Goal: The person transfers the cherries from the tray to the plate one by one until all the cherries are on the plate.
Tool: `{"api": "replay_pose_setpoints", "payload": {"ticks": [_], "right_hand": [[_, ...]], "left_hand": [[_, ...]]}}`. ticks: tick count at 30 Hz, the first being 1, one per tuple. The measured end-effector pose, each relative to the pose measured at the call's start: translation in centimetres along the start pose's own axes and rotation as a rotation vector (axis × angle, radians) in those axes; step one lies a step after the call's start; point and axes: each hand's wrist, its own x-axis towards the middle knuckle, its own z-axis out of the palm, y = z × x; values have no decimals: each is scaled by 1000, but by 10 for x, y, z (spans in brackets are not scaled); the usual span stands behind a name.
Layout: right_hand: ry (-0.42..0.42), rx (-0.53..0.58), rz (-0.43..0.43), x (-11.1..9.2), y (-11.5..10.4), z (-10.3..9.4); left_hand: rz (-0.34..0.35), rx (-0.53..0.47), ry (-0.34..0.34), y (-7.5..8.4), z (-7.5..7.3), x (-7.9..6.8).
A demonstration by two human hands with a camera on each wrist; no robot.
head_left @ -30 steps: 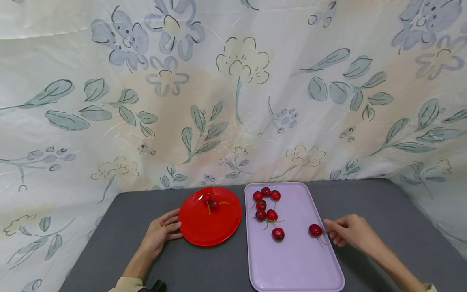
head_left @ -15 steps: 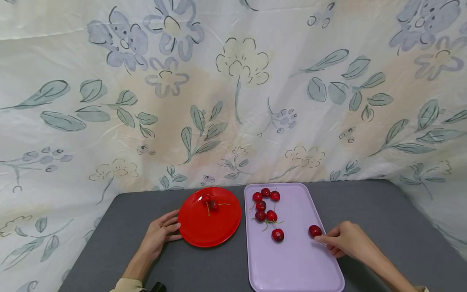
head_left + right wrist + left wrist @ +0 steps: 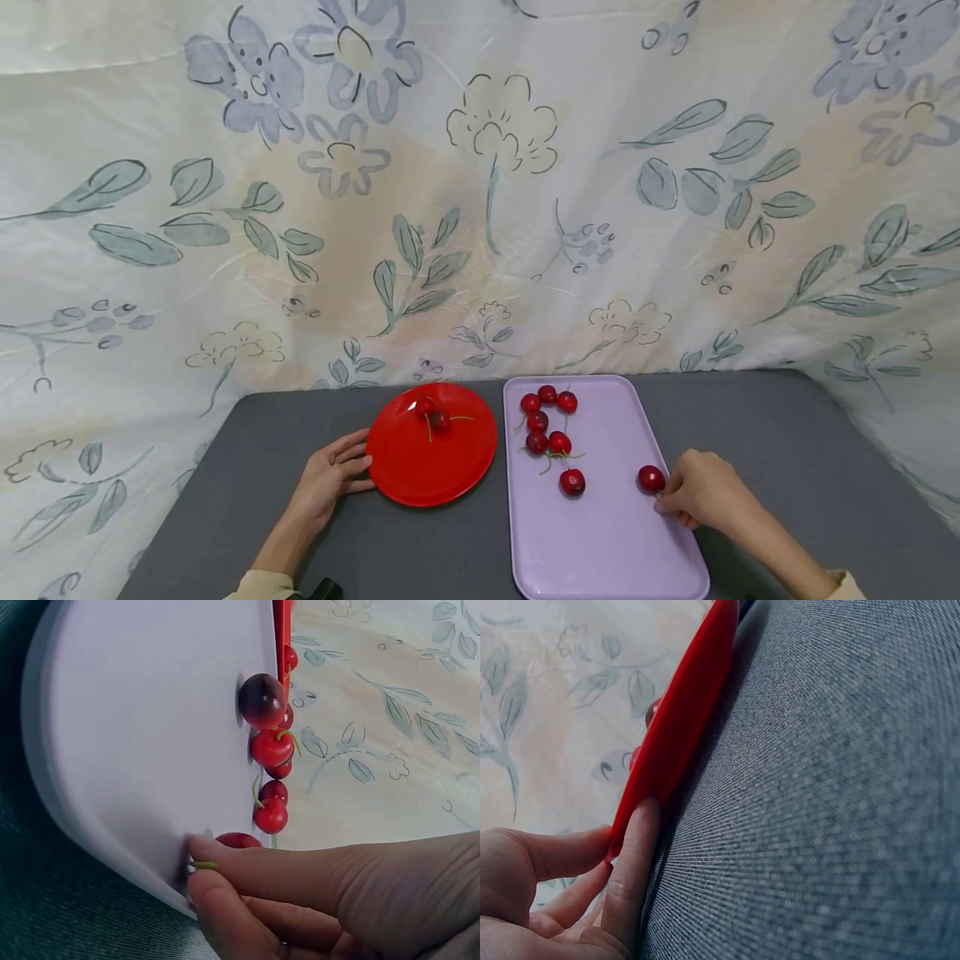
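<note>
My left hand (image 3: 327, 477) holds the left rim of a red plate (image 3: 431, 475); the left wrist view has the thumb at the rim's upper side and a finger against its underside (image 3: 667, 761). Two cherries with stems (image 3: 441, 421) lie near the plate's far side. At the right edge of a lilac tray (image 3: 600, 542), my right hand (image 3: 708, 493) pinches the green stem (image 3: 204, 865) of a lone cherry (image 3: 651, 478) between thumb and forefinger. That cherry is partly hidden behind the thumb in the right wrist view.
Several more cherries (image 3: 537, 422) form a curved line at the tray's far left, the nearest one (image 3: 572, 482) slightly apart. Plate and tray stand side by side on a dark grey table (image 3: 420, 550). A floral cloth (image 3: 495, 208) hangs behind.
My right hand has moved left from beside the tray, over its edge, and now pinches the lone cherry's stem. My left hand and the plate have stayed put.
</note>
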Motion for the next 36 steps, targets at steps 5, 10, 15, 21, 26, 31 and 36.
{"api": "replay_pose_setpoints", "payload": {"ticks": [5, 10, 15, 21, 26, 31, 36], "right_hand": [[8, -8, -33, 0, 1, 2], [-10, 15, -10, 1, 4, 3], [-10, 38, 40, 1, 6, 3], [21, -7, -7, 3, 8, 4], [7, 14, -61, 3, 11, -3], [-45, 175, -69, 6, 17, -16], [-63, 381, -56, 12, 26, -19]], "left_hand": [[1, 0, 0, 0, 0, 0], [3, 3, 3, -1, 0, -1], [4, 10, 5, -2, 1, -1], [8, 10, 8, -2, 1, -1], [2, 9, 16, -1, 2, 0], [-2, 6, 13, -1, 0, 1], [0, 7, 9, -1, 0, 1]]}}
